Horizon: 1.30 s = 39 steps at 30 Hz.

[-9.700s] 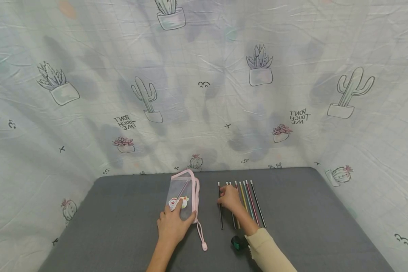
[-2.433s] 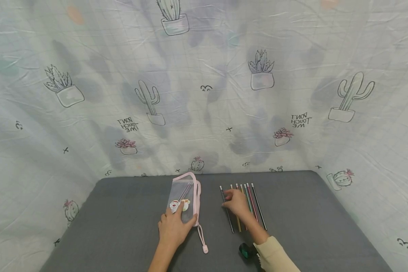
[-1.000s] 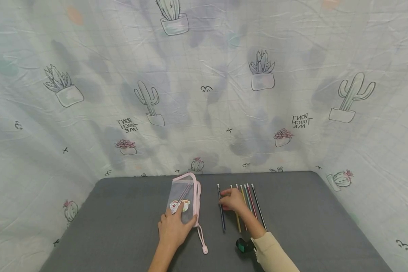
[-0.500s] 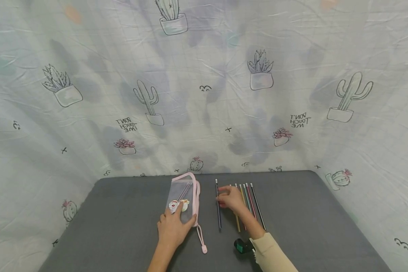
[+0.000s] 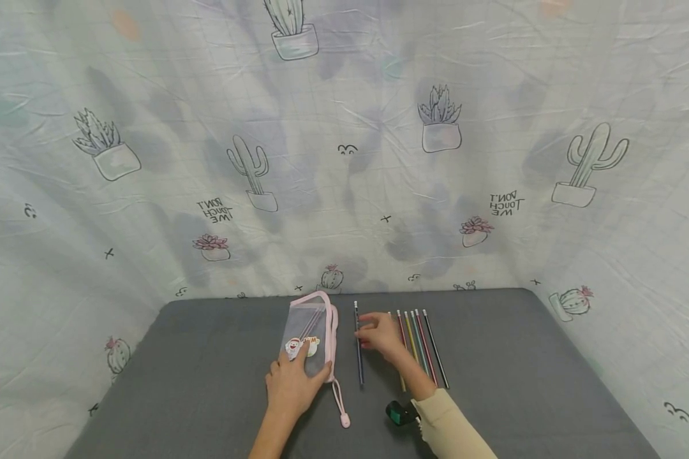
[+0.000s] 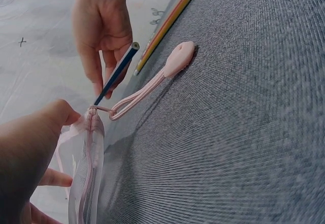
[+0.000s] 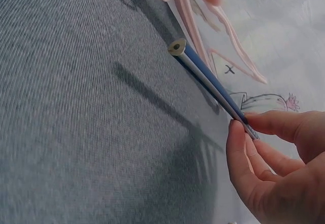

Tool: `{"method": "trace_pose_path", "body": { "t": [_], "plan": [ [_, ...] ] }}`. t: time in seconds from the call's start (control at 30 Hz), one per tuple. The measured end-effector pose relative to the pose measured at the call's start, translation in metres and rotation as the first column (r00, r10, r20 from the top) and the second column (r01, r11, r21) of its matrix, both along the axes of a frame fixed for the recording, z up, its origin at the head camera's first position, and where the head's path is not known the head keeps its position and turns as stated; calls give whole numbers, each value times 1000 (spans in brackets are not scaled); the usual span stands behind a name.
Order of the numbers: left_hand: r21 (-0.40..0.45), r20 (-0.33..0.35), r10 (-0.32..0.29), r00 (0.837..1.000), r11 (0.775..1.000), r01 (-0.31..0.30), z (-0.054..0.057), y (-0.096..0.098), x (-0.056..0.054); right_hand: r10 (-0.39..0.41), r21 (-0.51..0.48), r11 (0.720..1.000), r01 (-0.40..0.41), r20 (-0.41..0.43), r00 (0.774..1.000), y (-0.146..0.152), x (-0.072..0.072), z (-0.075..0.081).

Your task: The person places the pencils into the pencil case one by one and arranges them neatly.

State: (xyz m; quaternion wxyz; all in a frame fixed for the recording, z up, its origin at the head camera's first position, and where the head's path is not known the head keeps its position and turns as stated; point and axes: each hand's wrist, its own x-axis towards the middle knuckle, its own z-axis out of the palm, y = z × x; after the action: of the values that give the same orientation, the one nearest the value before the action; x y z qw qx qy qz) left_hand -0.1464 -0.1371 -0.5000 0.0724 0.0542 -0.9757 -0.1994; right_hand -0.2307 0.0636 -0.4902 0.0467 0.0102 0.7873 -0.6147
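Note:
A see-through pencil pouch (image 5: 331,338) with pink edging lies left of centre, a few pencils showing inside. My left hand (image 5: 294,380) rests on it with fingers spread, thumb (image 6: 68,113) at the zip edge. In the right wrist view its pink-edged mouth gapes. My right hand (image 5: 381,335) pinches a blue pencil (image 7: 203,76) between thumb and fingertips near its eraser end. That pencil is right of the pouch, apart from its shadow on the cloth, unsharpened end toward me. A pink cord with a bead pull (image 6: 180,59) hangs from the zip.
Several pencils (image 5: 430,341) with white erasers lie in a row to the right, partly behind my right wrist. A black device with a green patch (image 5: 399,413) is at the sleeve. Grey cloth (image 5: 522,382) covers the table; a cactus-print sheet (image 5: 344,191) hangs behind.
My right hand has carried the blue pencil left, away from the row and closer to the pouch. Since the oldest frame the row has fewer pencils. My left hand stays on the pouch.

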Motion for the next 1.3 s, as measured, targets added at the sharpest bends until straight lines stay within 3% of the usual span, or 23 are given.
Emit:
{"method": "trace_pose_path", "body": {
  "t": [0.67,1.3],
  "plan": [
    [2,14,3,1000,1000,-3,1,0,-1,9,-30,1000,-8,8,1000,-20,-2,5],
    [-9,37,3,999,1000,-2,1,0,0,-34,-85,996,37,34,999,-41,-5,2]
  ]
}}
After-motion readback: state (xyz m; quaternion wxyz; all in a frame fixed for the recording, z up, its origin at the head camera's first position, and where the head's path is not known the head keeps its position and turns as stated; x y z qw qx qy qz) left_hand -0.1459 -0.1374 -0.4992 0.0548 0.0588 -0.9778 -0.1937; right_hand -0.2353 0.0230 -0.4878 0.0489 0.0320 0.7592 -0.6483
